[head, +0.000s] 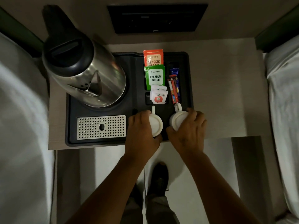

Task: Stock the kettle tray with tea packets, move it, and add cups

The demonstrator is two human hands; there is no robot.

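A black kettle tray (184, 65) lies on a small bedside table. A steel kettle (84, 68) stands on its left half. In the tray's slots stand an orange tea packet (153, 57), a green tea packet (155, 77), white sugar sachets (158, 96) and thin red and blue stick sachets (174, 88). Two white cups sit upside down at the tray's front right, handles pointing away from me. My left hand (140, 131) grips the left cup (155, 124). My right hand (188, 128) grips the right cup (178, 119).
A perforated metal drip plate (101, 127) fills the tray's front left. The table (223, 94) stands between two white-sheeted beds (22, 126) (284, 102). A dark wall panel (157, 18) is behind the table. My shoes (159, 178) show on the floor below.
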